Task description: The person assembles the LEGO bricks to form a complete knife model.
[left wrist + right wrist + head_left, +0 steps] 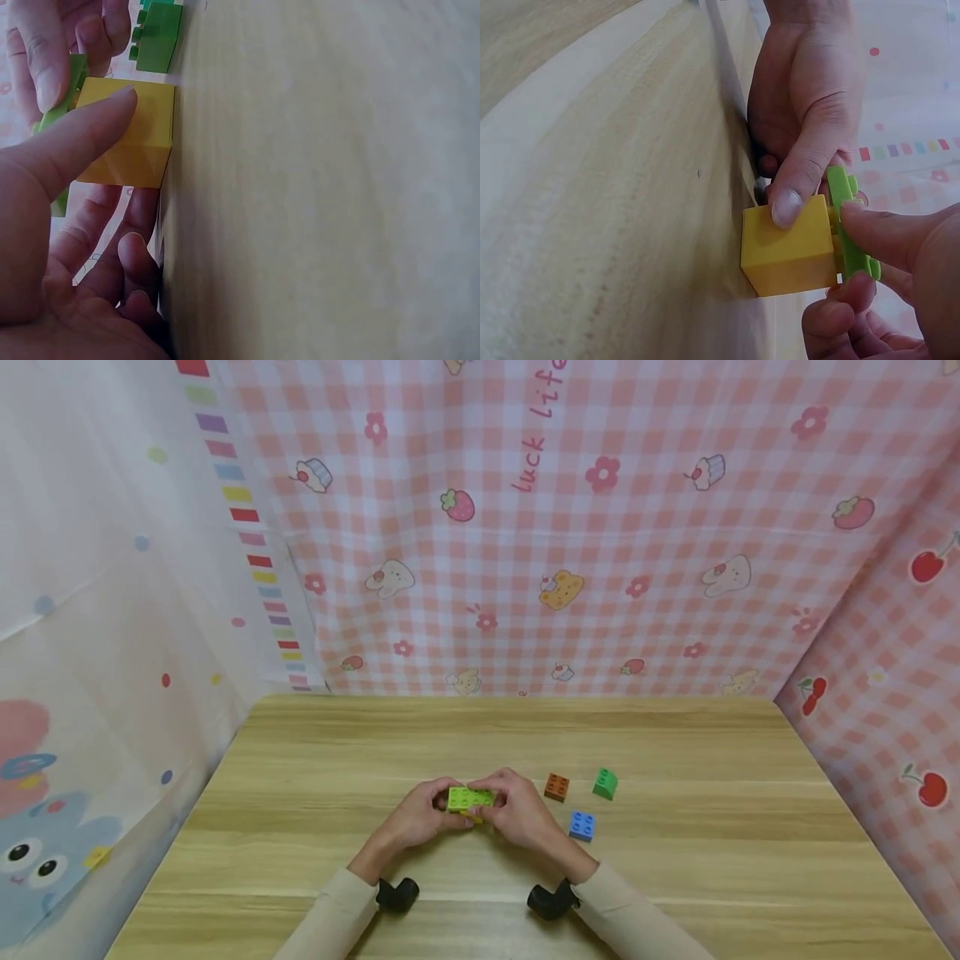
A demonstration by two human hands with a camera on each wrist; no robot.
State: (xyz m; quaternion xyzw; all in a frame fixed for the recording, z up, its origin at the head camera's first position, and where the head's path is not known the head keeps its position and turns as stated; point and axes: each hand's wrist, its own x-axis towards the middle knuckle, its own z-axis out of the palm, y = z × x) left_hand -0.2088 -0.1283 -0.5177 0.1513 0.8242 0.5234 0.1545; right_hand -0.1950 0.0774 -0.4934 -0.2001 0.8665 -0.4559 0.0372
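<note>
My left hand (420, 817) grips a yellow toy brick (791, 251) that stands on the table, its thumb flat against one side. On the studded top of this brick lies a thin lime-green building plate (459, 799), which my right hand (522, 810) pinches between thumb and fingers. In the right wrist view, the plate (840, 217) looks slightly tilted and a few yellow studs show between it and the brick. Whether it is fully pressed down, I cannot tell. Fingers hide parts of both pieces.
Right of my hands lie a brown brick (557, 787), a blue brick (581, 826) and a green brick with a curved side (605, 783). They rest on the wooden table (375, 739), whose far edge meets a pink checked cloth (525, 635).
</note>
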